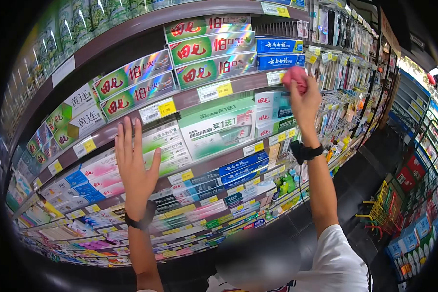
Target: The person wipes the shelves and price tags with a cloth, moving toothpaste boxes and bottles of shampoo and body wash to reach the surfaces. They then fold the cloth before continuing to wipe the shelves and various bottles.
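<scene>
My right hand [306, 102] grips a crumpled pinkish-red cloth [295, 79] at the shelf edge, just below the blue toothpaste boxes [279, 62] and over a price label [274, 78]. My left hand [135, 170] has its fingers stretched upward, fingertips right at the shelf edge beside a yellow-and-white price tag [157, 111]. Above it are stacked green-and-silver toothpaste boxes [134, 73]. Between my two hands, on the level below, stands a large green-and-white toothpaste box [218, 129]. Each wrist wears a black band.
Toothbrush packs [336, 29] hang on the rack at the right. Lower shelves carry more toothpaste boxes [243, 170] and green bottles [288, 182]. A yellow shopping cart [374, 207] stands in the aisle, with another goods display [416, 248] at the far right.
</scene>
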Demonstrator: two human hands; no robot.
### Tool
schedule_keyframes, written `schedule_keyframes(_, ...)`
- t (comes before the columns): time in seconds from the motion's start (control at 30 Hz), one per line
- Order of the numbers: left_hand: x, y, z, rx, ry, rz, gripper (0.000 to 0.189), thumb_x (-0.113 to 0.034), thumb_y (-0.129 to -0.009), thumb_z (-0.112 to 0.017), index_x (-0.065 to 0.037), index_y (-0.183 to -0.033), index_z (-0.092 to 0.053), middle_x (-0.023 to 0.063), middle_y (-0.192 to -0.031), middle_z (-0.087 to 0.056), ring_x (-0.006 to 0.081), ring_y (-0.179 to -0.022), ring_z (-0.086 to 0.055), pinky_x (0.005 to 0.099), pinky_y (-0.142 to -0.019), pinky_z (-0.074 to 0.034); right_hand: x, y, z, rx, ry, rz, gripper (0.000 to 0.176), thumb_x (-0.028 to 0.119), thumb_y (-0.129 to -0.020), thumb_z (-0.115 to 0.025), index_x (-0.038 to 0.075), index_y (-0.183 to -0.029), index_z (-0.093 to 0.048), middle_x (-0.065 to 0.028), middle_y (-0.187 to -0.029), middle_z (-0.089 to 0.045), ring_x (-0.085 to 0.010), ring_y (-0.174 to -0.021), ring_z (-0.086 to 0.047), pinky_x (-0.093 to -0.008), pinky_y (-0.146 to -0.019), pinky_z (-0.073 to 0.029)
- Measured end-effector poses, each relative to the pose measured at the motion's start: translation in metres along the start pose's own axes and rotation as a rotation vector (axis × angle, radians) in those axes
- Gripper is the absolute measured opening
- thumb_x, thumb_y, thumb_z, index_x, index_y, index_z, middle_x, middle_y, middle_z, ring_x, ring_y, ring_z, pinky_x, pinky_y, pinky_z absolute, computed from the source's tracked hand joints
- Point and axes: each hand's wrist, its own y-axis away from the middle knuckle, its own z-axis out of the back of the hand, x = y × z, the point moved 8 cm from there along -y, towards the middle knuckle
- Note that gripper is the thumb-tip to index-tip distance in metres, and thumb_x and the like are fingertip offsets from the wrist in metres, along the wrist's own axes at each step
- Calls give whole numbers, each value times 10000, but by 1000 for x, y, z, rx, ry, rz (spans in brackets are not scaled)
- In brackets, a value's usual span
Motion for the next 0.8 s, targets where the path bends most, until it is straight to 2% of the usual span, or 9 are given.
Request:
schedule_keyframes(0.07,2,-1,0,4,7,-8,855,-179,-977,-773,-83,-1733,-387,164,-1814,-327,408,-1678,-266,553,-1357,-209,79,22,-17,24,-128,61,290,116,-976,-818,5,-1224,-715,-125,-1038,-729,-221,-864,-708,-363,-805,-586)
schedule_keyframes(0.17,7,1,3,11,91,-4,844,-191,-984,-765,-82,-1731,-388,165,-1807,-342,408,-1673,-281,558,-1356,-214,168,64,-53,74,-163,317,337,21,-880,-813,7,-1193,-688,-206,-1148,-713,-402,-1027,-733,-428,-880,-599)
schedule_keyframes(0.2,7,0,7,10,157,-4,838,-200,-988,-761,-82,-1729,-389,165,-1803,-350,409,-1669,-290,560,-1356,-221,191,77,-61,182,-216,368,373,9,-875,-785,-8,-1226,-659,-244,-1201,-671,-438,-1152,-665,-503,-1004,-546)
schedule_keyframes(0.23,9,2,13,10,225,-5,832,-209,-992,-756,-83,-1728,-390,164,-1799,-359,410,-1666,-299,563,-1356,-228,200,80,-60,198,-216,377,367,7,-878,-782,-5,-1226,-665,-241,-1179,-680,-435,-1130,-675,-500,-992,-554)
schedule_keyframes(0.53,136,60,92,-180,236,38,709,-74,-1018,-687,-29,-1684,-449,157,-1732,-480,371,-1654,-348,540,-1365,-206,107,42,-30,-29,133,171,204,27,-918,-769,22,-1112,-706,-172,-993,-723,-344,-801,-714,-440,-729,-574)
schedule_keyframes(0.6,153,68,102,-216,222,55,690,-74,-1035,-657,-28,-1688,-441,158,-1743,-464,357,-1659,-342,547,-1368,-195,145,63,-51,-31,12,172,185,13,-899,-767,34,-1064,-685,-167,-973,-711,-350,-841,-704,-439,-730,-561)
schedule_keyframes(0.67,158,70,99,-194,206,18,686,-84,-1043,-642,-35,-1695,-434,154,-1750,-454,349,-1659,-345,555,-1370,-186,224,90,-69,-4,-116,362,184,-4,-850,-746,64,-986,-643,-159,-970,-662,-399,-930,-666,-510,-796,-545)
schedule_keyframes(0.73,162,72,99,-171,186,-2,678,-91,-1054,-635,-34,-1698,-429,156,-1751,-451,349,-1653,-357,558,-1369,-186,285,129,-96,55,-195,415,250,-10,-835,-780,63,-1042,-659,-145,-994,-690,-371,-976,-693,-453,-801,-572)
schedule_keyframes(0.8,155,72,98,-137,176,-10,665,-94,-1069,-636,-24,-1696,-426,164,-1745,-455,358,-1640,-376,557,-1366,-194,347,160,-112,218,-339,468,260,-9,-832,-779,69,-1045,-651,-154,-1016,-671,-394,-977,-684,-485,-824,-575)
